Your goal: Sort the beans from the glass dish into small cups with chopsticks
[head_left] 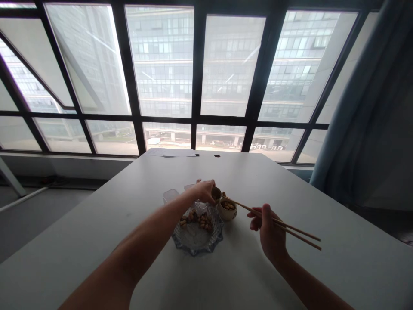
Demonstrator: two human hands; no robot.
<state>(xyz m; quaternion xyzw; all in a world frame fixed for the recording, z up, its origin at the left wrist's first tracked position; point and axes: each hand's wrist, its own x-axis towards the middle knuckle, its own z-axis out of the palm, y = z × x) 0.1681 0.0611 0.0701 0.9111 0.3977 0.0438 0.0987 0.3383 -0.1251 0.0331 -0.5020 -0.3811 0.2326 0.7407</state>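
Observation:
My left hand (205, 190) reaches over the glass bowl, its fingers closed around the rim of a small cup (216, 193). My right hand (269, 230) grips a pair of wooden chopsticks (298, 233), with their tips reaching left to the gap between the small cups. A small brown piece, perhaps a nut, shows near those tips. Just below stands a pale round cup (228, 214) filled with nuts that look like peanuts (229, 206). A scalloped clear glass bowl (197, 247) sits under my left forearm, holding piles of nuts (205, 221); my forearm hides part of it.
Behind my left arm stands a clear plastic container (170, 196), with another partly hidden beside it. Papers (171, 152) lie at the far edge of the white table (258, 267), close to two dark round holes. Windows rise beyond, and a blue curtain (348, 129) hangs at right.

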